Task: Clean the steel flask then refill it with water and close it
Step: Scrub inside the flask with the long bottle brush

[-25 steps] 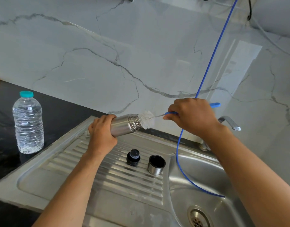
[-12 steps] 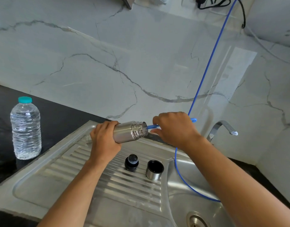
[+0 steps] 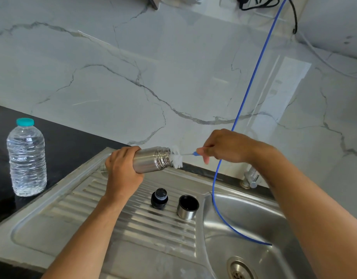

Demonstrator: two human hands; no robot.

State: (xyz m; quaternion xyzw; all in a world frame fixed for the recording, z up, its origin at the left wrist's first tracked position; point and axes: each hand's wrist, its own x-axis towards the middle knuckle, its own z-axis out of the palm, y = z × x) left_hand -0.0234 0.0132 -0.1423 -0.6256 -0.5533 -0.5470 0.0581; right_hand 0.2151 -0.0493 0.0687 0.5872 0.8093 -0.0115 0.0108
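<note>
My left hand (image 3: 122, 168) grips the steel flask (image 3: 151, 161), held sideways above the drainboard with its open threaded mouth pointing right. White bristles of a bottle brush (image 3: 176, 158) stick out of the mouth. My right hand (image 3: 224, 146) pinches the brush's blue handle just right of the flask. The flask's black stopper (image 3: 159, 198) and its steel cup lid (image 3: 187, 207) stand on the ribbed drainboard (image 3: 77, 208) below.
A clear water bottle (image 3: 27, 158) with a teal cap stands on the black counter at left. A blue hose (image 3: 244, 101) hangs from above into the sink basin (image 3: 244, 228). A tap (image 3: 251, 178) sits behind the basin, partly hidden by my right arm.
The brush was pushed deep into the flask half a second ago; now my right hand has pulled it back out so the bristles show at the mouth again.
</note>
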